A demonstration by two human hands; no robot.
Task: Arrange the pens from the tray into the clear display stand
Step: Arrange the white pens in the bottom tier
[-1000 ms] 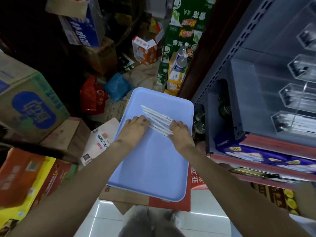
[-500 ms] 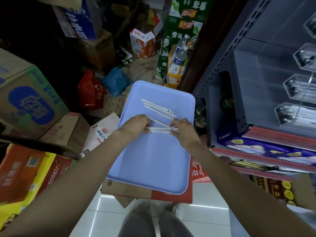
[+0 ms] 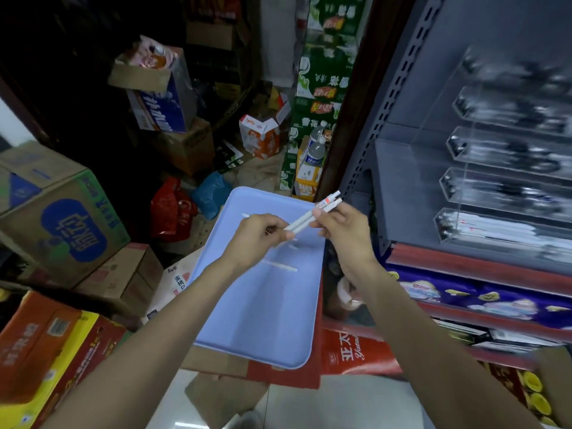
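A light blue tray (image 3: pixel 263 320) lies on cartons in front of me. Both hands hold a small bundle of white pens (image 3: pixel 309 216) above the tray's far end. My left hand (image 3: pixel 257 239) pinches the bundle's near end and my right hand (image 3: pixel 343 230) grips it near the caps, which point up and to the right. One white pen (image 3: pixel 283 267) lies loose in the tray; another tip (image 3: pixel 246 215) shows behind my left hand. The clear display stand (image 3: pixel 501 193) sits on the shelf at the right, its tiered slots blurred, the lowest holding white pens.
Grey metal shelving (image 3: pixel 396 88) rises at the right, with blue packets (image 3: pixel 483 295) below the stand. Stacked cartons (image 3: pixel 58 224) crowd the left, and a red bag (image 3: pixel 171 209) and a blue bag (image 3: pixel 212 193) lie beyond the tray. A red carton (image 3: pixel 349 354) supports the tray's right side.
Both hands gathered pens from the tray, lifted the bundle and swung it up and right towards the shelf. Fewer pens lie in the tray. The view tilted up.
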